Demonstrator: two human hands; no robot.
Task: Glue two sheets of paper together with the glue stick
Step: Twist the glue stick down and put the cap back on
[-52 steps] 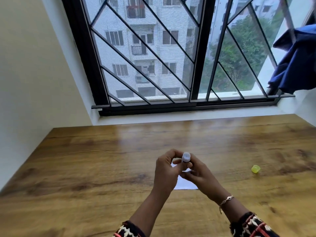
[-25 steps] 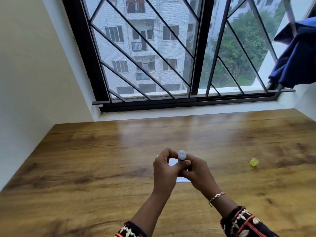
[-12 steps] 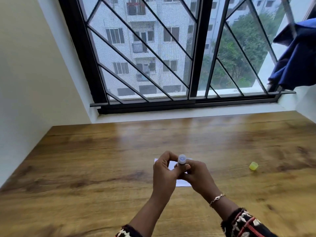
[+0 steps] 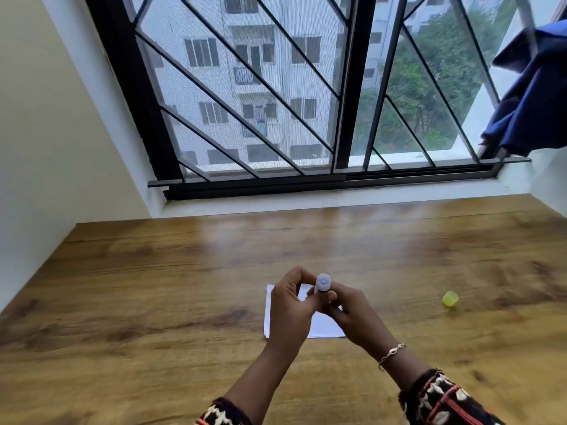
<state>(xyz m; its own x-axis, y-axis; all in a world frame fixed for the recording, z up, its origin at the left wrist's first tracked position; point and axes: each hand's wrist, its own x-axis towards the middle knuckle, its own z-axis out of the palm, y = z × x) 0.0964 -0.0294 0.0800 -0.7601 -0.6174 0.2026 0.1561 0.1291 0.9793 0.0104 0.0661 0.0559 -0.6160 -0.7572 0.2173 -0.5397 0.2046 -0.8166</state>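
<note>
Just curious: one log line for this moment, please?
glue stick: uncapped | left hand: grips it | right hand: grips it | yellow cap: on table | paper: beneath hands

No text, label or number is readable anywhere.

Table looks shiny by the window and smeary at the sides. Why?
Head view: daylight from the window bounces off the glossy table as a pale glare patch near its far edge; head view: the wood grain smears at left and right from blur, while the glue stick looks sharper; head view: the wide lens makes the window frame lean.
</note>
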